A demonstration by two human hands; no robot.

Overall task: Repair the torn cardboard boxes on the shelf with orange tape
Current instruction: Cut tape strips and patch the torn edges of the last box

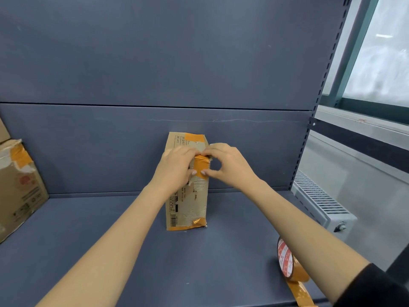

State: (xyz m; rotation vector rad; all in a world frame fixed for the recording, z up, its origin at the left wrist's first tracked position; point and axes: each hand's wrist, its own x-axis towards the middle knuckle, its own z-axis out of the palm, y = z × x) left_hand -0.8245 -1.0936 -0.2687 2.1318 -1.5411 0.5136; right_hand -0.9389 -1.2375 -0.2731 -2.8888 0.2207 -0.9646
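**Head view: both hands pressing an orange tape strip onto a cardboard box on a shelf**

Head camera, looking forward and down onto a dark blue-grey metal shelf (110,251). A narrow cardboard box (188,207) stands upright near the back edge of the shelf, roughly midway along it, against the back panel (155,63). Orange tape already covers its top end and runs along its bottom edge. A fresh tape strip (201,166) lies across the upper half of the box front. The left hand (177,167) curls over the left side of the box, its thumb tip at the lower edge of the strip. The right hand (228,165) pinches the strip, forefinger at the upper edge and thumb at the lower edge, the fingers bent into a ring; both hands are thus clamped on the strip and box. A roll of orange tape (290,262) stands on its rim near the front right corner of the shelf, a loose tail trailing toward the front edge. A second, larger cardboard box (20,187), torn and patched with orange tape, sits at the left edge of the shelf. A window (380,52) and a radiator (321,202) lie beyond the right end.
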